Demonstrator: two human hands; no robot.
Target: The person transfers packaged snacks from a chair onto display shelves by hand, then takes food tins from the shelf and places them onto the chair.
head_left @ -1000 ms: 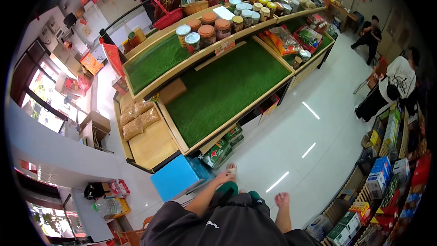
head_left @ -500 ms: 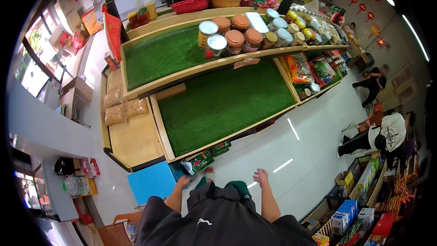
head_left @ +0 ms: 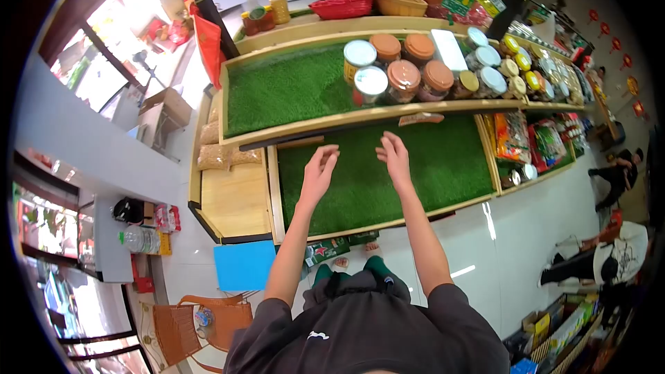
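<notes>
My left hand (head_left: pixel 321 166) and my right hand (head_left: pixel 393 155) are raised over the lower shelf (head_left: pixel 443 173), which is lined with green artificial turf. Both are empty, with fingers apart and slightly bent, palms turned toward each other. On the upper shelf (head_left: pixel 277 93), also turf-lined, stand several lidded jars; the nearest to my hands are a white-lidded jar (head_left: pixel 370 85) and an orange-lidded jar (head_left: pixel 403 80). A white box (head_left: pixel 449 50) lies among them. An orange-and-white tag (head_left: pixel 420 119) hangs at the upper shelf's front edge.
Bags of grain-like goods (head_left: pixel 213 157) lie on the wooden side shelf at left. A red basket (head_left: pixel 341 5) and a tan basket (head_left: pixel 400 4) stand on top. Below are a blue panel (head_left: pixel 244 265) and a green carton (head_left: pixel 327 250). A person (head_left: pixel 603 256) is at right, near stocked crates (head_left: pixel 557 329).
Both my hands have risen from beside my body and reached forward over the lower shelf. My view has shifted, so the shelving appears farther right.
</notes>
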